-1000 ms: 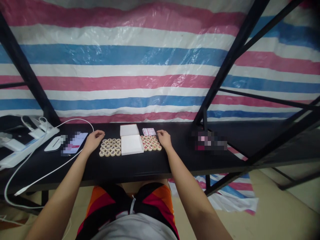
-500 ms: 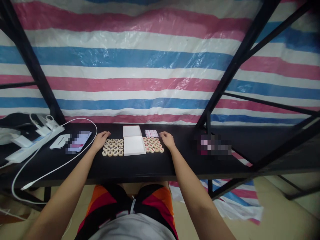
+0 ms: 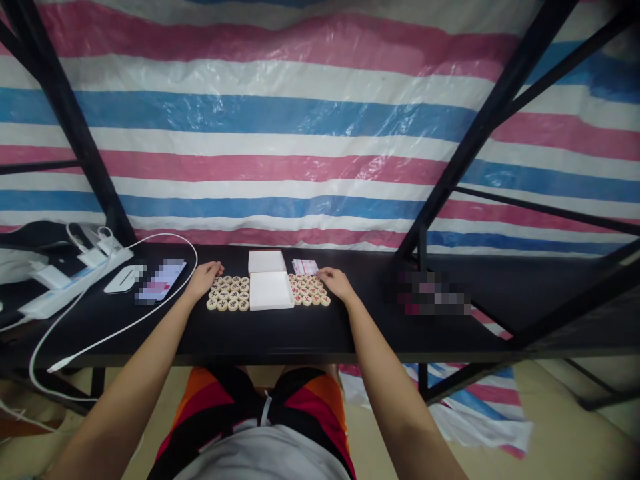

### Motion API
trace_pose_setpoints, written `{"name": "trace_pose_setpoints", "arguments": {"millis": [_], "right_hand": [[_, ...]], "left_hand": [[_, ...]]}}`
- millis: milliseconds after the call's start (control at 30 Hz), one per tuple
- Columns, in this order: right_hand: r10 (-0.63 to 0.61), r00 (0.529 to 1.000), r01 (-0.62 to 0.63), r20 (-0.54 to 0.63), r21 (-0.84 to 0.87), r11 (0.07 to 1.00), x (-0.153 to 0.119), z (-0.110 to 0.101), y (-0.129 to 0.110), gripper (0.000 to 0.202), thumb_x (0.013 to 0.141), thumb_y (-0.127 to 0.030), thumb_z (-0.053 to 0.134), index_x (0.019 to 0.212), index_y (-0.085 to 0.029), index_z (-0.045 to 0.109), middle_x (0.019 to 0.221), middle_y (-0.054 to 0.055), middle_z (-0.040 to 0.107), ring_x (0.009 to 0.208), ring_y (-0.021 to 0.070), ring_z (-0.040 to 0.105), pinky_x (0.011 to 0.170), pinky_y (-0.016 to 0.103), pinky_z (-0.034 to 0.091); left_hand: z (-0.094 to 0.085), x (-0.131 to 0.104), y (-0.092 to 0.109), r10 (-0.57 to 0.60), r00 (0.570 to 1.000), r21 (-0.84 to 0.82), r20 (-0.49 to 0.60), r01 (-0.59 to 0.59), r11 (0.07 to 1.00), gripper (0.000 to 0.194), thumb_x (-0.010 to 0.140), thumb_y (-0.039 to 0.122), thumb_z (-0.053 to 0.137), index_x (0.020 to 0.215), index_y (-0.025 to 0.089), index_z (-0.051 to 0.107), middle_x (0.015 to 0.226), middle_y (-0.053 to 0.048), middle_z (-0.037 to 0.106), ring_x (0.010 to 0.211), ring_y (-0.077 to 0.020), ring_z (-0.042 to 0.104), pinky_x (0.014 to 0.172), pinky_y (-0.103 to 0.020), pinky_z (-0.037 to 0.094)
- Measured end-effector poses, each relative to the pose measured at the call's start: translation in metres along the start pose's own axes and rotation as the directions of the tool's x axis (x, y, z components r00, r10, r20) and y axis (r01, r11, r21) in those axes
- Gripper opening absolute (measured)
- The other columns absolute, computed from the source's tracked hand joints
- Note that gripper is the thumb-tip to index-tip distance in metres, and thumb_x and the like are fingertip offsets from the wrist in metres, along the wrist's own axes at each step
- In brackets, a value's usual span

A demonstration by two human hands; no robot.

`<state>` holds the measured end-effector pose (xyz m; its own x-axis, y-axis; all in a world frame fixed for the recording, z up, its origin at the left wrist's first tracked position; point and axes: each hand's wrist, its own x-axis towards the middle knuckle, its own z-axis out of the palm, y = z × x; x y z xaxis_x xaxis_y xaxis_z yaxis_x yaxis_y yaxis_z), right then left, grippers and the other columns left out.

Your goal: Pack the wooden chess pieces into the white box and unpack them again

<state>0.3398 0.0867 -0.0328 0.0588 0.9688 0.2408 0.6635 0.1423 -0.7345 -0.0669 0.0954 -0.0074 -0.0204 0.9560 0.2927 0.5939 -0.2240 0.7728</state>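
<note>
While left hand [image 3: 204,280] and right hand [image 3: 338,283] lie curled, grip indiscernible, pale discs [image 3: 233,305] bear black or red characters.

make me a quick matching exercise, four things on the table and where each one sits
1. box
2. dark-marked pieces
3. red-marked pieces
4. cards

A. just beyond the red-marked pieces
B. nearest the left hand
C. between the two groups of pieces
D. right of the box, nearer the wearer than the cards

Pairs: 1-C, 2-B, 3-D, 4-A
</note>
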Motion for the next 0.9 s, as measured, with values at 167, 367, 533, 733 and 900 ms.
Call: {"name": "trace_pose_setpoints", "arguments": {"millis": [167,367,533,733,900], "right_hand": [[-0.010,0.999,0.007,0.044,0.058,0.998,0.001,0.001,0.003,0.021,0.072,-0.032,0.056,0.084,-0.020,0.069,0.083,0.002,0.070,0.080,0.0168,0.063,0.076,0.027,0.044],[-0.025,0.997,0.025,-0.078,-0.002,1.000,0.006,0.004,0.011,0.019,0.072,-0.030,0.054,0.083,-0.020,0.067,0.083,0.002,0.069,0.079,0.0158,0.061,0.078,0.028,0.044],[-0.043,0.997,0.041,-0.060,-0.037,0.998,0.006,0.004,0.011,0.020,0.075,-0.029,0.050,0.081,-0.022,0.067,0.086,0.001,0.067,0.081,0.0152,0.060,0.081,0.028,0.043],[-0.042,0.997,0.040,-0.063,-0.025,0.999,0.006,0.007,0.011,0.030,0.070,-0.026,0.056,0.099,-0.020,0.062,0.097,0.004,0.063,0.079,0.0137,0.058,0.078,0.027,0.045],[-0.071,0.997,0.070,-0.026,-0.066,0.995,0.006,0.006,0.014,0.019,0.073,-0.028,0.053,0.086,-0.019,0.064,0.090,0.004,0.062,0.078,0.0140,0.058,0.077,0.028,0.044]], "left_hand": [[-0.001,-0.002,0.003,0.002,1.000,0.018,0.016,-0.002,1.000,0.047,0.079,0.055,0.040,0.077,0.015,0.065,0.075,-0.006,0.068,0.073,-0.0194,0.061,0.069,-0.029,0.045],[-0.001,-0.001,0.003,0.001,1.000,0.026,0.009,-0.002,1.000,0.044,0.079,0.052,0.041,0.076,0.015,0.065,0.077,-0.007,0.069,0.075,-0.0205,0.062,0.072,-0.030,0.045],[-0.001,-0.001,0.002,0.013,1.000,0.051,0.025,-0.014,0.999,0.043,0.080,0.051,0.040,0.078,0.016,0.066,0.078,-0.006,0.069,0.077,-0.0211,0.063,0.072,-0.030,0.045],[-0.001,-0.001,0.003,-0.002,1.000,0.067,0.008,0.001,0.998,0.042,0.079,0.051,0.041,0.076,0.017,0.065,0.076,-0.006,0.069,0.075,-0.0208,0.062,0.068,-0.029,0.045],[-0.001,-0.002,0.003,-0.013,1.000,0.068,0.021,0.011,0.998,0.043,0.078,0.052,0.041,0.078,0.017,0.065,0.077,-0.006,0.069,0.073,-0.0201,0.062,0.065,-0.028,0.044]]}}
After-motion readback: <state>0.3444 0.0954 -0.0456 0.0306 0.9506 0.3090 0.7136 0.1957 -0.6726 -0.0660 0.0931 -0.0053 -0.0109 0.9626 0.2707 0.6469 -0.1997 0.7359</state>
